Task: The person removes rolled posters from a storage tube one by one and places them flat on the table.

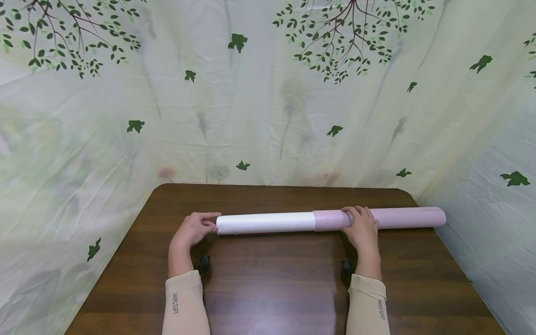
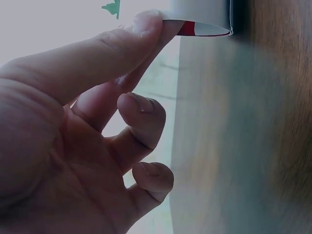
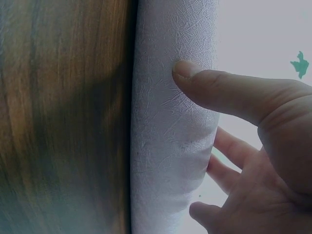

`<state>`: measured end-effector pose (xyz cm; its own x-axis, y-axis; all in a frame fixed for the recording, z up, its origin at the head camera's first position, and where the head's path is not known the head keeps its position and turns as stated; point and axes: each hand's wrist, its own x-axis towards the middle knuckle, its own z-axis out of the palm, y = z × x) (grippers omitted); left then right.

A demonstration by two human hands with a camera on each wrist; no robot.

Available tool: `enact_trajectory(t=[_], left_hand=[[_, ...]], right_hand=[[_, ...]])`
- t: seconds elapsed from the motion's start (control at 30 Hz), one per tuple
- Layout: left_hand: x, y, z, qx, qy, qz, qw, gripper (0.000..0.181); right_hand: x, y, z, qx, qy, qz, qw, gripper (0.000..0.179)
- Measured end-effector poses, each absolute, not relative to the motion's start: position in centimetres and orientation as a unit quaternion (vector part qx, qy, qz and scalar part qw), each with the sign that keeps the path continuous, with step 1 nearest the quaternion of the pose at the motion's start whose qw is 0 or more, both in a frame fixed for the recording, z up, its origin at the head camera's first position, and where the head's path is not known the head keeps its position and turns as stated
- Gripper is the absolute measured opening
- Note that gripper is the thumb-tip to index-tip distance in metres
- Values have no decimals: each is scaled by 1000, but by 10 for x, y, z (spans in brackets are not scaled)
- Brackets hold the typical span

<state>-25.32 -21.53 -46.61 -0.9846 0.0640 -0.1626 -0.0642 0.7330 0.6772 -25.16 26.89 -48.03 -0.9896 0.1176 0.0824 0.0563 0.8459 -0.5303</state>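
A long paper roll (image 1: 268,223) lies across the table, white on its left part and pale pink on its right part. At its left end, my left hand (image 1: 193,230) pinches the rim between thumb and index finger, the index fingertip hidden behind the edge. In the left wrist view that open end of the roll (image 2: 204,22) shows some red inside, and the other fingers are loosely curled below it. My right hand (image 1: 362,226) grips the pink part from above. In the right wrist view the thumb presses the creased pink surface (image 3: 165,112), with fingers on the far side.
The brown wooden table (image 1: 268,288) has rounded far corners. Past its right edge reaches the pink end of the roll. A pale curtain (image 1: 259,102) printed with leaves and branches hangs behind and at both sides. Small black devices sit at both wrists.
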Motion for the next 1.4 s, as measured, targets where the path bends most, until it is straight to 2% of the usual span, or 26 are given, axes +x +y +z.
enact_trajectory(t=[0.93,1.4], left_hand=[[-246,-239,-463,-17,927,366,78,50],[-242,-250,-463,-34,933,351,74,49]], right_hand=[[-248,267,-475,-50,-964,261,28,54],[-248,267,-476,-48,-964,258,40,55]])
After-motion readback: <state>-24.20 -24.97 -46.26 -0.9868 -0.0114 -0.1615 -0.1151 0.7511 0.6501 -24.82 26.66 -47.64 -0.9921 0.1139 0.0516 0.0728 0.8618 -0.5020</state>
